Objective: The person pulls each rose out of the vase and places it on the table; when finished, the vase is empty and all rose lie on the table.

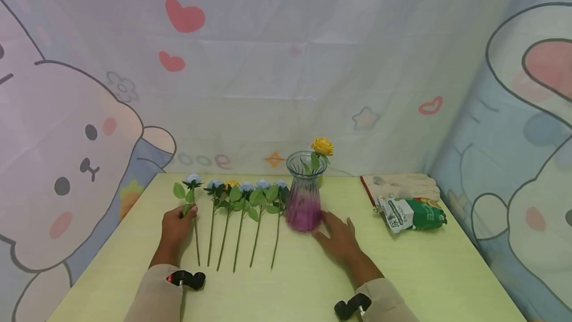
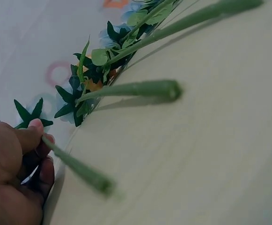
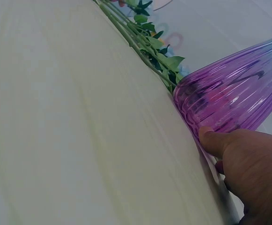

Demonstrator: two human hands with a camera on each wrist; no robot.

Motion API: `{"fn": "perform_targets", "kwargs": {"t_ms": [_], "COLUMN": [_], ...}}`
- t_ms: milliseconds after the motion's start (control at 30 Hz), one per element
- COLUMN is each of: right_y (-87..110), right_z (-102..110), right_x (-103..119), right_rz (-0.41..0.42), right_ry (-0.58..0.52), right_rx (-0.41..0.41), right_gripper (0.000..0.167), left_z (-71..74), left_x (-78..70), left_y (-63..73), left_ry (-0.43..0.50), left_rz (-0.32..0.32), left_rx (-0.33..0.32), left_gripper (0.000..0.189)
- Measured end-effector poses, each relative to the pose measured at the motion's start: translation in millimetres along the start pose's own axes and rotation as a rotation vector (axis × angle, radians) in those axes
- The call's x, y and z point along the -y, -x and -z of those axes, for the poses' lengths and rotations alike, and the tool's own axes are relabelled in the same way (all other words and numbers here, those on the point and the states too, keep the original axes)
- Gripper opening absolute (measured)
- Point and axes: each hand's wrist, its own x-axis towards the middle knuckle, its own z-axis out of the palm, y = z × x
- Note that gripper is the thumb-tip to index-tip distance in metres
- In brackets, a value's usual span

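Observation:
At the left of the table, my left hand pinches the stem of a pale blue artificial rose between thumb and fingers. The stem's cut end points toward the camera in the left wrist view. My right hand touches the lower right side of a ribbed glass vase, its fingers spread and thumb against the base. The vase is clear above and purple below, and stands upright with one yellow rose in it. The right wrist view shows the thumb on the purple glass; the other fingers are mostly hidden.
Between the left hand and the vase lie several roses in a row, pale blue ones and a yellow one, stems toward me. At the right, a green and white packet lies against a pale cloth item. A printed curtain hangs behind.

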Motion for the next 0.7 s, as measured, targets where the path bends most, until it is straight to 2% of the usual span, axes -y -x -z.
{"fn": "perform_targets", "kwargs": {"t_ms": [200, 300, 467, 600, 700], "right_y": [-0.6, -0.2, 0.8, 1.6, 1.8], "right_z": [3.2, 3.8, 3.6, 3.1, 2.9], "right_x": [2.3, 3.1, 4.8, 5.4, 5.6], "right_rz": [0.0, -0.006, -0.007, -0.007, -0.004], "right_ry": [-0.011, -0.014, -0.022, -0.019, -0.016], "right_rx": [-0.003, 0.005, 0.01, 0.01, 0.004], "right_gripper": [0.065, 0.065, 0.065, 0.065, 0.065], "left_z": [-3.9, -8.0, -13.2, -13.4, -13.0], "left_x": [-2.9, -1.3, 1.0, -2.8, -3.8], "left_y": [-1.0, -0.2, 2.6, 7.9, 9.7], "left_ry": [-0.041, -0.051, -0.127, -0.249, -0.308], "left_rz": [0.026, 0.019, -0.04, -0.046, -0.02], "left_rx": [0.006, -0.037, -0.12, -0.149, -0.152], "left_gripper": [0.037, 0.03, 0.027, 0.05, 0.064]}}
